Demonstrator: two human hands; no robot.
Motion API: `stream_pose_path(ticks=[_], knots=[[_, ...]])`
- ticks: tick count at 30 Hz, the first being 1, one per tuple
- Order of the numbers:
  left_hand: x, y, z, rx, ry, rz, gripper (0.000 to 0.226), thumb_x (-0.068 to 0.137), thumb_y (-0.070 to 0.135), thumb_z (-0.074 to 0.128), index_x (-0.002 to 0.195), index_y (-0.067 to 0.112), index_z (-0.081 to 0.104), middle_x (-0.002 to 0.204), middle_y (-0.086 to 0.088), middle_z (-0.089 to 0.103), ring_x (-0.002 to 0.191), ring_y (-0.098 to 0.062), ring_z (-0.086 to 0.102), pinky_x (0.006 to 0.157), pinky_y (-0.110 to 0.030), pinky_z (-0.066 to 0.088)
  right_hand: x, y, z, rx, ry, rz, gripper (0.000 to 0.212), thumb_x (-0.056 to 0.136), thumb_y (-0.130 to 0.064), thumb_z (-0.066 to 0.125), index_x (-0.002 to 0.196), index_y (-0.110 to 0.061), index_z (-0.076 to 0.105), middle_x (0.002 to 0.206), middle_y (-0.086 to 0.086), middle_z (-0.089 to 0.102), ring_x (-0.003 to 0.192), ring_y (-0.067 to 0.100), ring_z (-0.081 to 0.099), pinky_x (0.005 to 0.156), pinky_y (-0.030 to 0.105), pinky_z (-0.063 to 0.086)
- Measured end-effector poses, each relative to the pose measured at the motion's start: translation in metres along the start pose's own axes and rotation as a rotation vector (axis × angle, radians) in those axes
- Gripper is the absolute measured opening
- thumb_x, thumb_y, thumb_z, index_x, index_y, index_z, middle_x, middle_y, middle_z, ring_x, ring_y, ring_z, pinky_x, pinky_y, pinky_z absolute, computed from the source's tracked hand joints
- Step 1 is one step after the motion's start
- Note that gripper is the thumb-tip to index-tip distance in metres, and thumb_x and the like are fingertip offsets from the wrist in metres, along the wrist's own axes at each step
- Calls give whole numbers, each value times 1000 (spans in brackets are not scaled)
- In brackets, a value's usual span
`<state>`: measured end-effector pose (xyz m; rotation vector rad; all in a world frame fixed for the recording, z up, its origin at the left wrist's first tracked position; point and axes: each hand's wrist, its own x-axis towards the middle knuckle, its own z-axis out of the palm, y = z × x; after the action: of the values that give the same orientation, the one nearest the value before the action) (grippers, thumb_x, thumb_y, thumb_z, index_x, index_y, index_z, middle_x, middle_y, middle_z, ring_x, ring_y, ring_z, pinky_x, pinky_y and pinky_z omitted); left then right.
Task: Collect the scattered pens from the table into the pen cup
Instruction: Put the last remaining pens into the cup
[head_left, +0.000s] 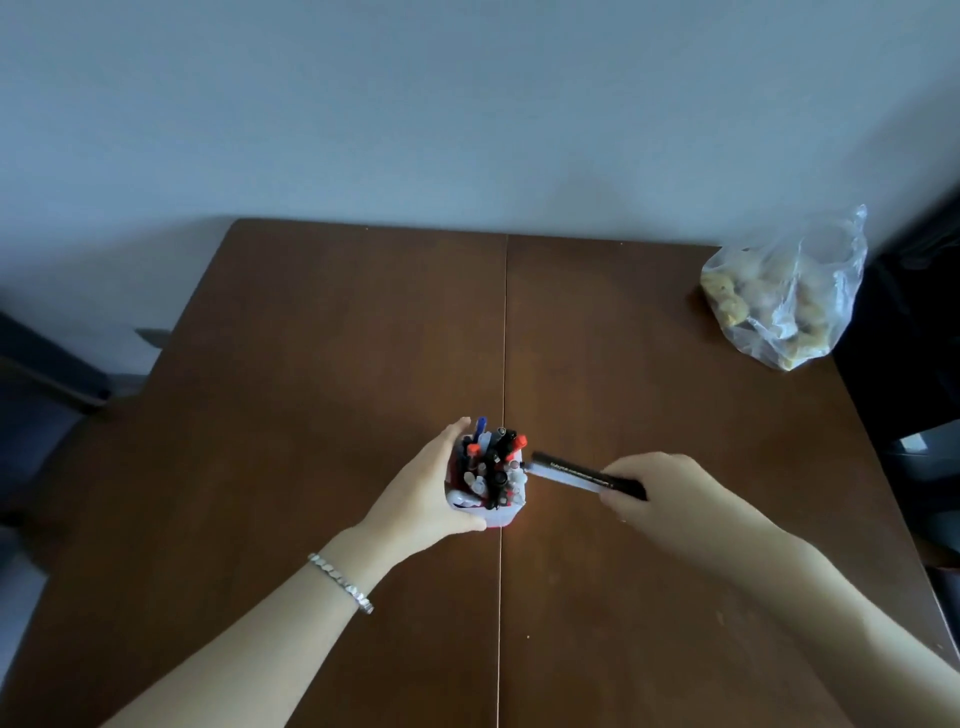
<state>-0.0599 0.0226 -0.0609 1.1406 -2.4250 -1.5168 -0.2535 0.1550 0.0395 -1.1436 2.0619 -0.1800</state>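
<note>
L hand (423, 493) on pen cup (511, 512); R hand (660, 493) w/ black marker (576, 473)

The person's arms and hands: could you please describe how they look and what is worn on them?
Both forearms are bare, with no sleeves in view. The left hand has a silver-coloured bracelet of small linked segments around its wrist. The right hand shows no ring, watch or glove, and its wrist is bare.

A white pen cup (506, 512) stands packed with upright pens (491, 465). Two pens (582, 475), black and pale, hover level beside its rim.
</note>
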Motion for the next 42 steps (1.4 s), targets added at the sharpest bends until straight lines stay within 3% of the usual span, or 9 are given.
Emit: stream_pose_path(ticks=[6, 9, 12, 15, 19, 23, 31, 37, 42], knots=[[-3, 1, 0, -61, 57, -1, 90, 60, 13, 86, 136, 23, 38, 127, 14, 53, 116, -4, 52, 99, -18, 43, 43, -43, -4, -143, -239, 103, 27, 82, -7, 44, 56, -10, 51, 45, 2, 47, 37, 17, 40, 42, 20, 33], [-4, 4, -1, -60, 64, 2, 85, 59, 12, 86, 130, 28, 41, 114, 24, 51, 105, 3, 50, 83, 2, 37, 61, -64, -11, -29, -328, 204, 32, 86, 1, 43, 54, -2, 46, 25, -1, 39, 18, 9, 28, 27, 12, 20], [-3, 2, 0, -66, 63, 8, 83, 57, 10, 86, 123, 37, 41, 109, 29, 51, 106, 2, 52, 80, 2, 38, 73, -80, -3, 1, -378, 222, 34, 89, 1, 39, 56, -5, 43, 43, 6, 49, 16, 6, 30, 24, 13, 21], [-2, -1, 0, -76, 63, 19, 84, 57, 10, 86, 126, 32, 43, 112, 25, 51, 108, -1, 53, 83, -2, 38, 75, -84, 16, -144, -184, 111, 35, 93, -10, 36, 59, -4, 46, 61, 6, 46, 44, 19, 51, 40, 18, 34], [-2, -5, 1, -60, 82, 46, 85, 58, 12, 86, 129, 27, 43, 114, 23, 52, 111, -2, 52, 88, -5, 40, 57, -63, 51, -24, 264, -19, 32, 95, -23, 35, 101, -5, 61, 106, 11, 54, 99, 30, 54, 80, 34, 45], [-1, -5, 2, -20, 94, 63, 86, 58, 17, 87, 131, 25, 42, 123, 15, 55, 114, -4, 52, 95, -20, 44, 60, -51, 65, 41, 343, -108, 50, 97, -40, 30, 143, -20, 26, 154, 3, 20, 144, 18, 10, 114, 37, 18], [0, -5, 0, -66, 46, 42, 83, 59, 14, 87, 129, 28, 43, 111, 29, 50, 106, 6, 51, 85, 1, 37, 90, -42, 56, 8, -124, -42, 65, 91, -59, 19, 146, -32, 0, 158, -3, -13, 144, 15, -16, 116, 45, -1], [-1, -6, 0, -123, 35, 31, 77, 59, 11, 84, 120, 37, 45, 109, 26, 56, 103, 15, 53, 82, 2, 39, 42, -10, 79, -35, 130, -420, 90, 79, -76, 4, 146, -17, -1, 152, -13, -8, 140, -1, -12, 118, 28, 2], [-3, -3, 1, -140, 63, 42, 72, 61, 14, 84, 118, 36, 47, 110, 23, 58, 106, 8, 54, 84, -5, 42, 44, -13, 96, -127, 111, -377, 96, 66, -81, -2, 138, -21, -22, 146, -13, -29, 137, 2, -25, 114, 26, -10]])
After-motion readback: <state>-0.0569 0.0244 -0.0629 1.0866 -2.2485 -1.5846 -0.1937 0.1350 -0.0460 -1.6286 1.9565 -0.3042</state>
